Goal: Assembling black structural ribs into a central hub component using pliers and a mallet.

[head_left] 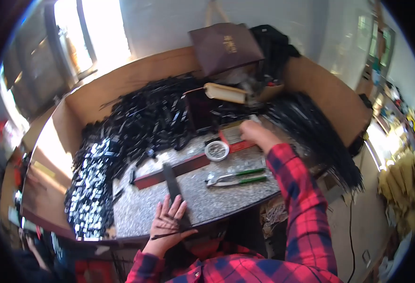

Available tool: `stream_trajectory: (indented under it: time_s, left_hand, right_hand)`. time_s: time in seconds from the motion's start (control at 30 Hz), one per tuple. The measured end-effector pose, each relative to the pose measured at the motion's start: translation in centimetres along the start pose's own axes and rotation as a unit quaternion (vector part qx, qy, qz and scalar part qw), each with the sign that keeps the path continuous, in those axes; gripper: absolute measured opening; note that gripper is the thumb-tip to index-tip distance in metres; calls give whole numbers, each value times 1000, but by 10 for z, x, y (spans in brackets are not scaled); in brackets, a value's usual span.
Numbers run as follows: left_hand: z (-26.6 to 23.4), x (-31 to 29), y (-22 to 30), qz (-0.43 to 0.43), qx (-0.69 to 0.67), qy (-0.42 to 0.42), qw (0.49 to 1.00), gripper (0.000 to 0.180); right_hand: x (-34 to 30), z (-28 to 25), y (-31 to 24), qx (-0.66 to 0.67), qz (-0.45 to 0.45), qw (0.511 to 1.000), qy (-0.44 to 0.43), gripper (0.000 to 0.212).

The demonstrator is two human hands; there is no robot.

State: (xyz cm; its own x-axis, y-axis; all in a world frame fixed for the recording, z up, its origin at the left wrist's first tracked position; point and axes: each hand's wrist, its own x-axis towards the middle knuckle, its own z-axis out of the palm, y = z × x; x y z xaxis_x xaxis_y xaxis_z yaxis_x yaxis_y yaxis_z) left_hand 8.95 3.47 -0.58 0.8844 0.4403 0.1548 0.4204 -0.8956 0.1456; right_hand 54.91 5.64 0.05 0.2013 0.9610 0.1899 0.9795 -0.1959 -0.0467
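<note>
My left hand [169, 220] lies on the near end of a flat dark bar [170, 178], fingers stretched out and slightly apart. A thin black strip [164, 235] crosses that hand near the thumb. Farther off to the right, my right hand [255, 133] is closed, its fingertips down by the far end of a long red and black bar [172, 173]; what they pinch is hidden. A round white bowl [217, 151] of small silvery pieces stands against the long bar. Pliers with green handles [238, 177] lie in front of it on the speckled tabletop [141, 212].
Short black strips [146, 113] are heaped at the back left, shiny ones [96, 193] at the left edge. A bundle of long black strips [311, 127] hangs over the right side. A brown board wall [165, 60] rings the back; a dark paper bag [226, 47] stands there.
</note>
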Motion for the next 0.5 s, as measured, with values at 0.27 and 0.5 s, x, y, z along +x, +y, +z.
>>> stream_trajectory:
  time_s: [0.27, 0.5]
  left_hand:
    - [-1, 0, -10, 26, 12, 6, 1000, 96]
    - [6, -1, -13, -10, -9, 20, 1000, 92]
  right_hand:
    - [-11, -29, -14, 35, -13, 998, -50, 11]
    - [-28, -36, -21, 29, -23, 998, 51, 9]
